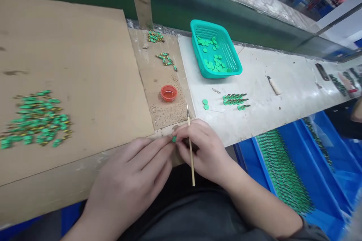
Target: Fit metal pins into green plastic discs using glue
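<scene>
At the near edge of the bench, my left hand pinches a small green piece that is mostly covered by fingers. My right hand is closed, with a thin wooden-handled brush held between its fingers, dark tip pointing away from me. The right fingertips meet the left ones at the green piece. Just beyond my hands stands a small red cup with liquid in it. Two green discs lie to the right of the cup, near rows of green pieces with dark ends.
A teal basket holds green discs. Green-and-brown pieces are heaped on cardboard at left, with small clusters farther back. A knife lies on the right. Blue trays sit below the bench; part of another person shows at far right.
</scene>
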Tool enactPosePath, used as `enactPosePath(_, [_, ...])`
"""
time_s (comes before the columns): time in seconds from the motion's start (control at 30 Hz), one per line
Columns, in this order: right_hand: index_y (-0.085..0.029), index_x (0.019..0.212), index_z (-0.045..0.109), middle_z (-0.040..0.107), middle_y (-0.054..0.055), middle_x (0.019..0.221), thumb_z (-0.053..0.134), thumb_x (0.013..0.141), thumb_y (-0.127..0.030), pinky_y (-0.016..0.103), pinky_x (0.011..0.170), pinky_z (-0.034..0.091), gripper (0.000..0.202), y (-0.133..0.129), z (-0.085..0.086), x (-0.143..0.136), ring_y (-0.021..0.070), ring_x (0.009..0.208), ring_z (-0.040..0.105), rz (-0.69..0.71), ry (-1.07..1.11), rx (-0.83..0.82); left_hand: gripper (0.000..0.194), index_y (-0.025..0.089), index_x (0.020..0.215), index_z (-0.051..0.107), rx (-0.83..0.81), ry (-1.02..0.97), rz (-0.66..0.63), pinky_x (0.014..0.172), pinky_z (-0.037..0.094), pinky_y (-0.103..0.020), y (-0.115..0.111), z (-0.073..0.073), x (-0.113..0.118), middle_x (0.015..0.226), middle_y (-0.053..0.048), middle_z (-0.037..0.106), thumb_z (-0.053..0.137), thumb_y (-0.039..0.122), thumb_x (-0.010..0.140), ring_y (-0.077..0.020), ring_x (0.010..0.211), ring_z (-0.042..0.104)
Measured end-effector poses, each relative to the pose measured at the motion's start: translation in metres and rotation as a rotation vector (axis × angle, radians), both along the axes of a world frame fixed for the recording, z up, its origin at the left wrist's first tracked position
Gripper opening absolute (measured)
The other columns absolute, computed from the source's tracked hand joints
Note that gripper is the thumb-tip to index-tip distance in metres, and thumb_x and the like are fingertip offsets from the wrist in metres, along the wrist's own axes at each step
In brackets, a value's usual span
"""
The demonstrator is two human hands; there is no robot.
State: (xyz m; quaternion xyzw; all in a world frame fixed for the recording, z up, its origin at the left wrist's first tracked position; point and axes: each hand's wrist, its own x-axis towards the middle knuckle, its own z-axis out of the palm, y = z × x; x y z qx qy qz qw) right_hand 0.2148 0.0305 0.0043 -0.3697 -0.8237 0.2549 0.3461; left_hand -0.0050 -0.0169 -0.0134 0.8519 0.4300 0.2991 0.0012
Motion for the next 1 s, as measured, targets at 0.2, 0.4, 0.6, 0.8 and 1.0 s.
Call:
enactPosePath(0.2, [-0.025,0.105,0.064,0.076,0.005,0.099,0.069,0.102,-0.009,0.039,0.081,0.057,0.017,-0.015,-0.003,-0.007,0.0260,0.095,0.073,-0.067,-0.058,0.013,0.020,0.020,0.120,0.077,-0.174,-0.191,0.087,0.098,0.065,-0.032,-0.016,0.028,-0.005,0.121,-0.005,0.085,0.065,0.011,0.107,-0.0175,0.107,0.077])
enactPosePath(0.4, [-0.026,0.108,0.065,0.079,0.007,0.104,0.070,0.107,-0.020,0.042,0.085,0.060,0.008,-0.021,-0.011,-0.005,0.0275,0.099,0.076,-0.111,0.022,0.021,0.029,0.019,0.118,0.080,-0.191,-0.037,0.759,0.093,0.064,-0.037,0.001,0.069,-0.113,0.107,-0.002,0.082,0.058,0.038,0.112,-0.0186,0.092,0.075])
enactPosePath(0.6, [-0.026,0.107,0.066,0.080,0.005,0.101,0.070,0.109,-0.023,0.039,0.082,0.062,0.005,-0.021,-0.018,0.001,0.0244,0.092,0.078,-0.136,0.090,0.067,0.054,0.013,0.134,0.075,-0.300,0.116,0.923,0.118,0.058,-0.054,0.060,0.104,-0.208,0.127,-0.006,0.077,0.048,0.056,0.117,-0.0293,0.126,0.074])
enactPosePath(0.8, [-0.025,0.107,0.066,0.078,0.004,0.099,0.068,0.109,-0.020,0.037,0.079,0.060,0.006,-0.022,-0.019,-0.002,0.0226,0.088,0.076,-0.124,0.094,0.104,0.041,0.017,0.130,0.074,-0.458,0.234,0.962,0.115,0.062,-0.056,0.137,0.095,-0.237,0.136,-0.011,0.075,0.077,0.050,0.106,-0.0282,0.128,0.073])
enactPosePath(1.0, [-0.025,0.106,0.066,0.076,0.003,0.094,0.066,0.109,-0.018,0.036,0.076,0.059,0.008,-0.023,-0.015,-0.002,0.0212,0.083,0.074,-0.112,0.114,0.122,0.042,0.016,0.120,0.076,-0.509,0.264,0.955,0.108,0.064,-0.050,0.168,0.100,-0.254,0.123,-0.008,0.079,0.076,0.056,0.106,-0.0253,0.115,0.076])
